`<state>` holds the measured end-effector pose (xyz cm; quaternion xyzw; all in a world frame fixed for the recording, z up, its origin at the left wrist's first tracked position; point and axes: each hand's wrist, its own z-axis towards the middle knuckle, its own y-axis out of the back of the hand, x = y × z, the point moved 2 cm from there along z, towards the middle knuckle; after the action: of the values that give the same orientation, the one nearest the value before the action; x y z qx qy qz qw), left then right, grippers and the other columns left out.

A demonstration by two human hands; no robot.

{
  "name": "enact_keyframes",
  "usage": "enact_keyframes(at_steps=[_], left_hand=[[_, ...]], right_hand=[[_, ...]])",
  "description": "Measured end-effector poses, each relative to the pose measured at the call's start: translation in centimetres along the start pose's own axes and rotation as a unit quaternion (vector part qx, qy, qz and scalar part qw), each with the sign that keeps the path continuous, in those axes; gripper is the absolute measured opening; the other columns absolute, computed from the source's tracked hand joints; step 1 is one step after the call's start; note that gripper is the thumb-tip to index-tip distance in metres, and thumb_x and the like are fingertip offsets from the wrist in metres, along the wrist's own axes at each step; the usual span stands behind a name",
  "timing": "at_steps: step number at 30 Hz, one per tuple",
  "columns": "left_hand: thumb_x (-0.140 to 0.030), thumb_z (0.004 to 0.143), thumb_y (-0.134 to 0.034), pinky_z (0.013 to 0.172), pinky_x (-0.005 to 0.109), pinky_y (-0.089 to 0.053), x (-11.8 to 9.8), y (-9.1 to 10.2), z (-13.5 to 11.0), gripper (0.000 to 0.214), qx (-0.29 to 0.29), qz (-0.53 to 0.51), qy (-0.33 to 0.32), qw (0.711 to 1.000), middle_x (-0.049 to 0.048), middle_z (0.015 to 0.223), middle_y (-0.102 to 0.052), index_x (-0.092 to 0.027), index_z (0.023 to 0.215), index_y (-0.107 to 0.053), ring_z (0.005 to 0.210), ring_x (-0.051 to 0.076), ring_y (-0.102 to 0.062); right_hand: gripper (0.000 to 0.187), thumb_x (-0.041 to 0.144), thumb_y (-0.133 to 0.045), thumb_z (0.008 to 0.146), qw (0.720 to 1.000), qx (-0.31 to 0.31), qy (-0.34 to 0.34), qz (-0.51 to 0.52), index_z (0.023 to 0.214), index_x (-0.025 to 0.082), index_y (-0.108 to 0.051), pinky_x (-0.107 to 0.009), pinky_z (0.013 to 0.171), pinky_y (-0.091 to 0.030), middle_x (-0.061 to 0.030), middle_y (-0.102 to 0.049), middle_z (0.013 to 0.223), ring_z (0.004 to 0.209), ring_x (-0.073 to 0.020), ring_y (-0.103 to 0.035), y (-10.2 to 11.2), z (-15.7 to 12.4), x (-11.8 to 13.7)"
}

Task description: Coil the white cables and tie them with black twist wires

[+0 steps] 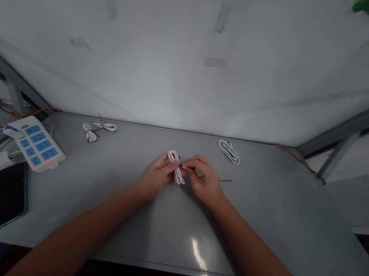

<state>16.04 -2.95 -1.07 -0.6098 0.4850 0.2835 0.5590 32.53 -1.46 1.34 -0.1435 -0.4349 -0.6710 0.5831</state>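
Far to the left of my grip I see two white cable bundles (90, 133) with dark ties on them, which I judge finished, beyond a power strip (37, 144) and a dark tablet (5, 197); my left hand (154, 176) pinches the coiled white cable (175, 166) at the middle of the surface (261, 225); my right hand (204, 180) nips a thin black tie (225, 180) trailing rightward, not yet wrapped, I think; beyond the right hand lies another coil (228, 151), apparently untied.
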Motion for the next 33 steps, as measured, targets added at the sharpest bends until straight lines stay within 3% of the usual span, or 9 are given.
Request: enact_keyframes(at_steps=[6,13,17,19,21,25,28,31,33], left_hand=[[-0.028,0.086,-0.078,0.066,0.024,-0.050,-0.7,0.0,0.0,0.020,-0.060,-0.119,0.030,0.991,0.0026,0.079,-0.069,-0.016,0.088,-0.063,0.071,0.014,-0.066],[-0.022,0.094,-0.067,0.071,0.025,-0.051,-1.1,2.5,1.6,0.017,-0.195,-0.112,-0.048,0.973,-0.0016,0.066,-0.061,-0.017,0.079,-0.059,0.064,0.011,-0.061],[-0.023,0.096,-0.063,0.068,0.029,-0.054,-2.7,4.5,2.1,0.014,-0.227,-0.093,-0.068,0.967,-0.0046,0.062,-0.055,-0.019,0.086,-0.054,0.060,0.014,-0.064],[-0.022,0.096,-0.062,0.055,0.024,-0.048,-3.2,5.0,2.1,0.011,-0.240,-0.070,-0.080,0.965,-0.0053,0.065,-0.055,-0.020,0.091,-0.053,0.053,0.012,-0.058],[-0.022,0.096,-0.060,0.045,0.021,-0.038,-3.4,5.3,2.1,0.009,-0.250,-0.044,-0.091,0.963,-0.0054,0.068,-0.054,-0.021,0.092,-0.051,0.048,0.009,-0.051],[-0.026,0.094,-0.064,0.041,0.019,-0.027,-2.9,5.1,2.1,0.014,-0.222,0.011,-0.082,0.971,-0.0058,0.071,-0.053,-0.022,0.094,-0.050,0.046,0.007,-0.043],[-0.035,0.091,-0.068,0.042,0.019,-0.025,-2.6,4.6,2.0,0.020,-0.167,0.090,-0.087,0.978,-0.0055,0.072,-0.053,-0.022,0.100,-0.056,0.046,0.006,-0.040],[-0.037,0.088,-0.072,0.051,0.022,-0.036,-2.6,3.8,1.5,0.029,-0.089,0.227,-0.110,0.964,-0.0019,0.081,-0.063,-0.022,0.112,-0.068,0.055,0.009,-0.048],[-0.031,0.084,-0.075,0.063,0.024,-0.044,-2.7,3.0,0.9,0.032,-0.037,0.313,-0.142,0.938,0.0010,0.088,-0.068,-0.024,0.115,-0.075,0.068,0.013,-0.058]], right_hand=[[0.020,0.014,-0.063,0.093,0.997,-0.024,0.056,-0.051,0.092,0.027,-0.079,-0.037,0.077,-0.057,-0.0085,-0.071,0.101,0.096,-0.0226,-0.066,0.2,-0.2,0.1],[0.011,0.025,-0.063,0.096,0.998,-0.062,-0.019,0.007,0.087,0.025,-0.071,-0.040,0.081,-0.058,-0.0080,-0.072,0.098,0.090,-0.0218,-0.069,1.3,0.1,0.6],[0.015,0.035,-0.063,0.097,0.981,-0.122,-0.131,0.077,0.086,0.024,-0.059,-0.037,0.077,-0.058,-0.0073,-0.077,0.104,0.079,-0.0186,-0.071,4.3,0.7,-0.9],[0.022,0.036,-0.066,0.093,0.977,-0.147,-0.152,0.040,0.079,0.025,-0.054,-0.038,0.082,-0.057,-0.0053,-0.077,0.093,0.085,-0.0205,-0.072,6.9,0.8,-1.5],[0.024,0.037,-0.070,0.088,0.976,-0.114,-0.180,-0.044,0.076,0.025,-0.055,-0.036,0.075,-0.055,-0.0026,-0.073,0.078,0.077,-0.0209,-0.071,9.6,0.7,-1.9],[0.020,0.038,-0.071,0.085,0.950,0.120,-0.245,-0.154,0.072,0.024,-0.067,-0.031,0.055,-0.046,-0.0017,-0.068,0.065,0.059,-0.0194,-0.062,12.9,-0.4,-2.2],[0.018,0.034,-0.074,0.082,0.916,0.246,-0.257,-0.187,0.068,0.023,-0.070,-0.031,0.053,-0.044,-0.0027,-0.068,0.063,0.057,-0.0194,-0.061,12.7,-0.9,-2.4],[0.015,0.037,-0.073,0.086,0.930,0.199,-0.232,-0.204,0.083,0.022,-0.073,-0.033,0.062,-0.050,-0.0057,-0.074,0.081,0.071,-0.0218,-0.067,10.3,-0.3,-1.7],[0.031,0.042,-0.069,0.092,0.962,0.129,-0.189,-0.150,0.115,0.021,-0.070,-0.035,0.072,-0.056,-0.0099,-0.075,0.109,0.087,-0.0232,-0.070,7.7,0.1,-0.6]])
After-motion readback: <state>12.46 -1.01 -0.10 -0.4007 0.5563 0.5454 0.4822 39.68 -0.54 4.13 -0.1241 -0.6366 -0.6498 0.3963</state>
